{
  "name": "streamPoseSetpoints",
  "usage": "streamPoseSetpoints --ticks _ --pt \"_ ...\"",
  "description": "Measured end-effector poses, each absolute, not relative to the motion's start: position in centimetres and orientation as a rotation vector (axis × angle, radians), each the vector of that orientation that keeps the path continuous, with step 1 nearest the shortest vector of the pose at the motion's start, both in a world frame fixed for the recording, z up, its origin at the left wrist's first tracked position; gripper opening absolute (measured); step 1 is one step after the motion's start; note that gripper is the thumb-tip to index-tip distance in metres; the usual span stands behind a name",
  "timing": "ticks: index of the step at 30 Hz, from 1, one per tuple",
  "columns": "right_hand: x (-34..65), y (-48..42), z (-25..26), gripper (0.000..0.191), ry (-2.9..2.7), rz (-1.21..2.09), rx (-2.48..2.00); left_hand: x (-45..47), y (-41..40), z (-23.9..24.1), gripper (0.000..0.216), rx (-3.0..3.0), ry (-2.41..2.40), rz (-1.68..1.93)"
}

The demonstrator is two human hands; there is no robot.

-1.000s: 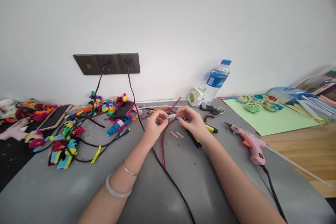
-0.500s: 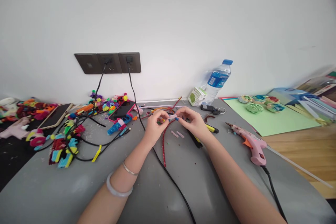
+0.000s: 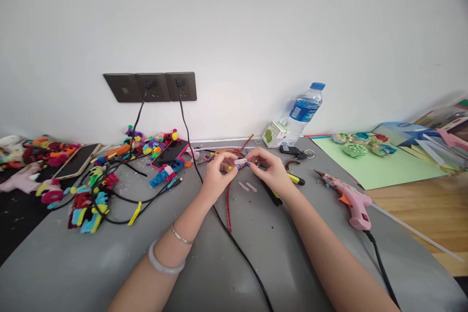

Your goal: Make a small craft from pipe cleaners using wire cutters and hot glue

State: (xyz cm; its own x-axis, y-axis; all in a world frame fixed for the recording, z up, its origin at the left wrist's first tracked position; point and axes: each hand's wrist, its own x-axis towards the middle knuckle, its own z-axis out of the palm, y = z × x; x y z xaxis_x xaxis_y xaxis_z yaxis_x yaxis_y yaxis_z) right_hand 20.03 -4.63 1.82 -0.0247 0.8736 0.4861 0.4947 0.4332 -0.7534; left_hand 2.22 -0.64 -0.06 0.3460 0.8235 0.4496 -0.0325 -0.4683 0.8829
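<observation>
Between the fingertips of both my hands is a short pale pink fuzzy piece [image 3: 240,161], which looks like a cut length of pipe cleaner. My left hand [image 3: 218,171] pinches its left end, and my right hand [image 3: 269,169] pinches its right end. Two similar pale pink pieces [image 3: 247,186] lie on the table just below my fingers. A dark red pipe cleaner [image 3: 228,209] runs toward me beneath my hands. By my right wrist is a yellow and black tool [image 3: 272,195], partly hidden by my hand and forearm.
A pink glue gun [image 3: 353,200] rests on the right, its cord trailing forward. Behind my hands stand a green and white box [image 3: 275,134] and a tilted water bottle [image 3: 304,112], with keys [image 3: 292,151] nearby. Black cables [image 3: 226,234] and colourful pipe-cleaner figures [image 3: 87,204] spread across the left.
My fingers have shifted slightly around the pale pink piece, which now shows a little more clearly. The things on the table stay where they were.
</observation>
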Motion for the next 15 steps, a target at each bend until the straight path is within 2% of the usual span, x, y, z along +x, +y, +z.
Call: streamPoseSetpoints --ticks 6,15 --pt "20.12 -4.66 1.61 0.009 -1.668 0.448 -1.199 2.22 -0.66 -0.01 0.006 1.775 0.713 1.260" --pt "20.21 -4.56 1.37 0.006 -1.605 0.497 -1.176 2.11 -0.53 -0.03 0.011 1.817 0.711 1.268"
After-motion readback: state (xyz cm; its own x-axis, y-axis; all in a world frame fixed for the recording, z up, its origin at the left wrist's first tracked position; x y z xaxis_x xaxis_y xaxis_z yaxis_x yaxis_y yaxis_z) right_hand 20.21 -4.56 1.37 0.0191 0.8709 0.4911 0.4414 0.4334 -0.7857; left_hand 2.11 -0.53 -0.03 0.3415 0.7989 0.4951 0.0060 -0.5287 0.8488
